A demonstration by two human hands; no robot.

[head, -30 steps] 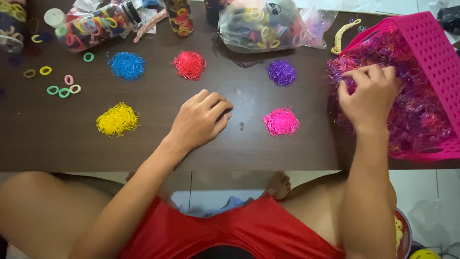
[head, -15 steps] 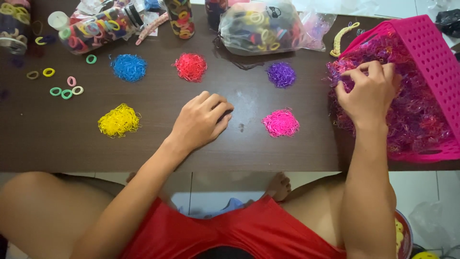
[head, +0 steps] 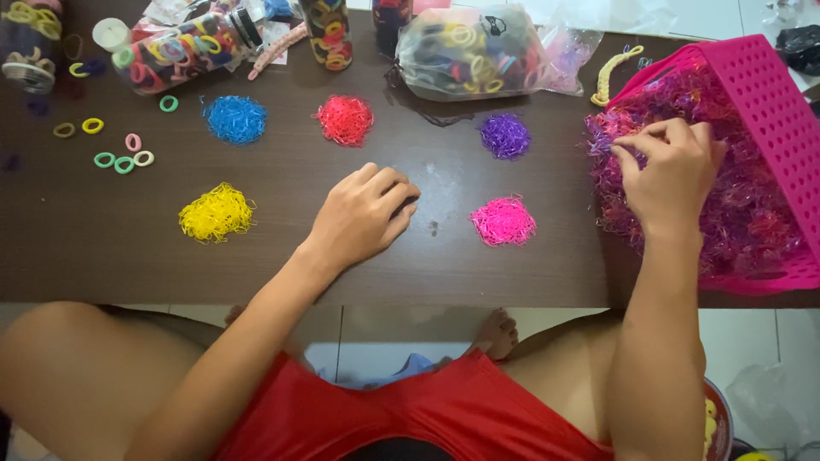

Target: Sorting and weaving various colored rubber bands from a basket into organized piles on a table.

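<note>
My left hand (head: 363, 213) rests on the dark wooden table (head: 282, 265) near its middle, fingers curled loosely, palm down, holding nothing that I can see. My right hand (head: 670, 171) is inside a tilted pink perforated basket (head: 781, 111) filled with a tangle of small pink and purple elastic bands (head: 752, 222); its fingertips pinch at the bands. Sorted piles lie on the table: yellow (head: 215, 213), blue (head: 235, 118), red (head: 345, 119), purple (head: 505, 135) and pink (head: 504, 220).
Along the far edge stand a jar lying on its side (head: 184, 47), an upright jar (head: 329, 32) and a clear bag (head: 470, 51), all with coloured hair ties. Loose ring ties (head: 120, 160) lie at the left. The table's near edge is above my knees.
My right hand has shifted slightly within the basket, fingers still picking at the bands. My left hand stays in place on the table.
</note>
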